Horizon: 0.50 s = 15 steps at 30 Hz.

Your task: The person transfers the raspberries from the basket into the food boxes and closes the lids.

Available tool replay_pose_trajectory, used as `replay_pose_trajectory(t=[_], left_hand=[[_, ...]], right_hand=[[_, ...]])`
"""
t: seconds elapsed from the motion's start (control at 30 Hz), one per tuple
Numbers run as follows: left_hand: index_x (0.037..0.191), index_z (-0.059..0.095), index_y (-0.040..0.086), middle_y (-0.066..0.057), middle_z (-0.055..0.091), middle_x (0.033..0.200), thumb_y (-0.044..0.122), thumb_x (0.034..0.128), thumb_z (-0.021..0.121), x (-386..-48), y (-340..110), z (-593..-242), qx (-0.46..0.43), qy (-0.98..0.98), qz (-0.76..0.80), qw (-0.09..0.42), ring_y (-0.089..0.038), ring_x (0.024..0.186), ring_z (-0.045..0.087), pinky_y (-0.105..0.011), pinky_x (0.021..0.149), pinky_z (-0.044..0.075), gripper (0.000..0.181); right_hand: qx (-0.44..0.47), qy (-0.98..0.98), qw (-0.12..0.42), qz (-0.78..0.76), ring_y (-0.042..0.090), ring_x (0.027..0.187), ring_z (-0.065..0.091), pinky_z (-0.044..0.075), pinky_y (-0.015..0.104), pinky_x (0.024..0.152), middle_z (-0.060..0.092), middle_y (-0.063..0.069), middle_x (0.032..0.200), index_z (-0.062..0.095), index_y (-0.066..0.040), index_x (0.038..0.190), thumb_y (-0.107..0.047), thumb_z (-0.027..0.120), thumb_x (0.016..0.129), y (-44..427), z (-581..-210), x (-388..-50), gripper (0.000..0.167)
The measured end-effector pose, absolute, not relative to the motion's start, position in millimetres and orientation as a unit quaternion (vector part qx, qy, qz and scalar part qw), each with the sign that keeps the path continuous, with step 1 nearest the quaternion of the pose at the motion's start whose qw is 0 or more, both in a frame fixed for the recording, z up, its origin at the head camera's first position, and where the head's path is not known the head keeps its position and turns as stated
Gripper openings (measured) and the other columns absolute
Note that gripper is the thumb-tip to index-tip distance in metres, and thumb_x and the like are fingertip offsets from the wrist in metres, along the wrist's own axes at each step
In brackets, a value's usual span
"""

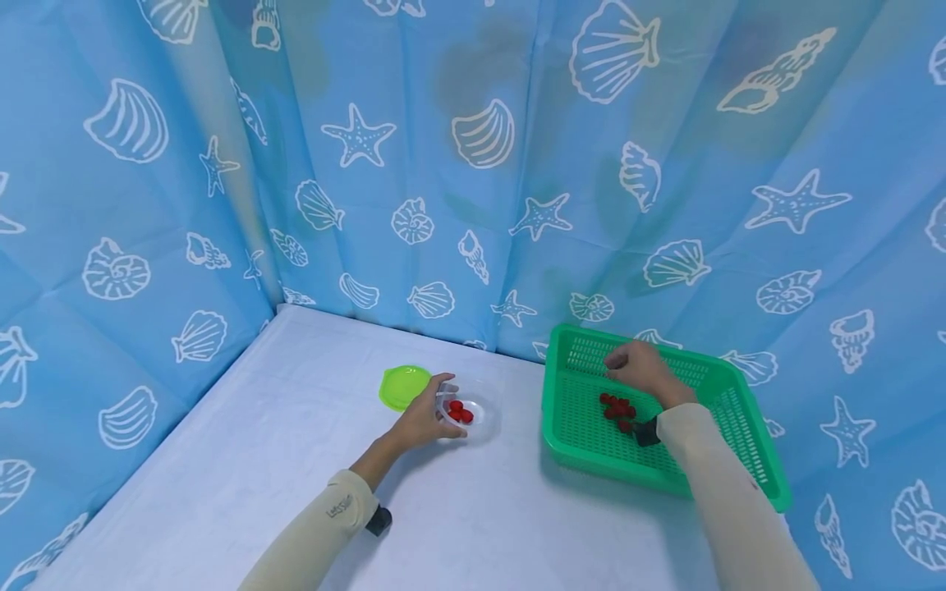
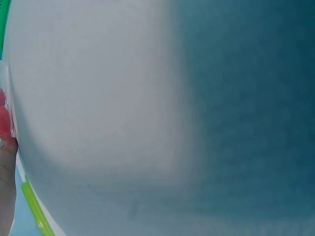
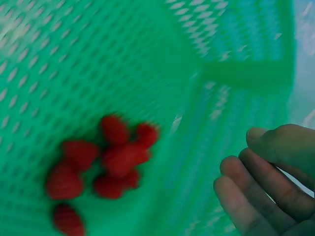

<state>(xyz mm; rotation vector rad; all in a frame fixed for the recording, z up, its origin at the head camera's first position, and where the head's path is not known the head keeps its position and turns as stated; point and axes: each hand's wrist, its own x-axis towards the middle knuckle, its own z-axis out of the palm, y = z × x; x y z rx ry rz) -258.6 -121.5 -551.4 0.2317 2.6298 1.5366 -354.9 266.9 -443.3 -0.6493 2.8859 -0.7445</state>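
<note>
In the head view my left hand (image 1: 424, 417) grips the near-left side of a clear round container (image 1: 484, 414), which holds a few red berries (image 1: 460, 412). The left wrist view catches only part of that hand (image 2: 7, 182) against the container's wall, red pieces (image 2: 4, 118) showing through. Over the green basket (image 1: 628, 468) hovers my right hand (image 1: 641, 369), its fingers loosely bent with nothing between them. Several red berries (image 3: 118, 157) lie on the basket's floor in the right wrist view, apart from the right hand's fingertips (image 3: 236, 167).
A lime-green lid (image 1: 404, 387) lies on the white table (image 1: 296, 460), left of the clear container. The basket stands at the right. Behind and on the left, a blue curtain (image 1: 443, 197) with white shell and starfish prints hangs down to the table's edges.
</note>
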Motion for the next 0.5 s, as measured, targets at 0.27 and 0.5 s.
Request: replay_pose_trajectory(t=[0.27, 0.5], left_hand=[[0.148, 0.030, 0.020, -0.002, 0.051, 0.137, 0.016, 0.0700, 0.089, -257.1, -121.3, -550.0, 0.075, 0.859, 0.504, 0.043, -0.025, 0.127, 0.048, -0.040, 0.090, 0.053, 0.098], [0.148, 0.030, 0.020, -0.002, 0.051, 0.138, 0.017, 0.0702, 0.089, -257.0, -122.1, -550.0, 0.077, 0.859, 0.505, 0.047, -0.024, 0.127, 0.047, -0.039, 0.091, 0.053, 0.098]], right_hand=[[-0.156, 0.957, 0.091, -0.226, 0.040, 0.098, 0.063, 0.055, 0.050, 0.076, 0.068, 0.022, 0.106, 0.069, 0.007, 0.111, -0.010, 0.069, 0.089, 305.2, -475.4, -350.5, 0.028], [-0.130, 0.953, 0.112, -0.249, 0.037, 0.092, 0.066, 0.056, 0.049, 0.073, 0.067, 0.025, 0.108, 0.068, 0.008, 0.112, -0.010, 0.067, 0.091, 316.4, -489.2, -343.1, 0.028]])
